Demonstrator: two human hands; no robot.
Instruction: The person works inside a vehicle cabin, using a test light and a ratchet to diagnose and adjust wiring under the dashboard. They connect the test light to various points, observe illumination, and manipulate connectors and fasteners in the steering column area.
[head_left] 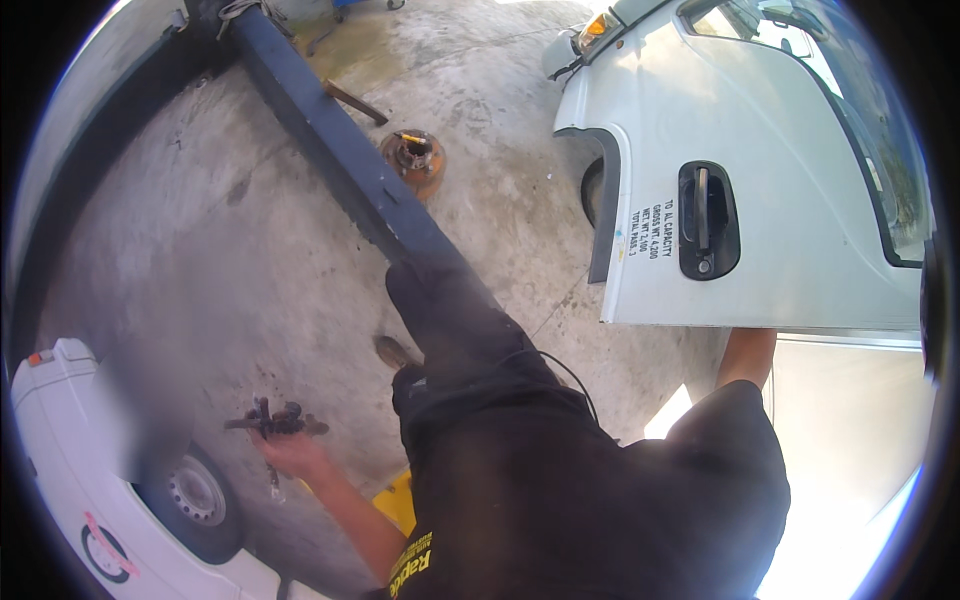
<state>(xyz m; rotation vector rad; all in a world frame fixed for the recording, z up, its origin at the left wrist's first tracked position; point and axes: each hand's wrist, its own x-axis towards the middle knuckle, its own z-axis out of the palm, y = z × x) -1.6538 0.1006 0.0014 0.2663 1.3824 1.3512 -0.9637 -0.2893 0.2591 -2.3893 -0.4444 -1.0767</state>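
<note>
The white door [810, 230] at right hides the right hand; its forearm [750, 355] passes behind the edge, so I cannot tell that grip. If the door swings, it could pinch the arm. A second white vehicle [75, 440] stands near left, where a careless swing of the loaded left hand could scratch it. The dark beam [330, 140] running from far left to the legs could trip a step, as could the rusty round base [425, 165] beyond it. The left hand [295, 455] closes round a dark, branching metal part [278, 418], near left above the floor; its uneven shape could let it slip and drop.
</note>
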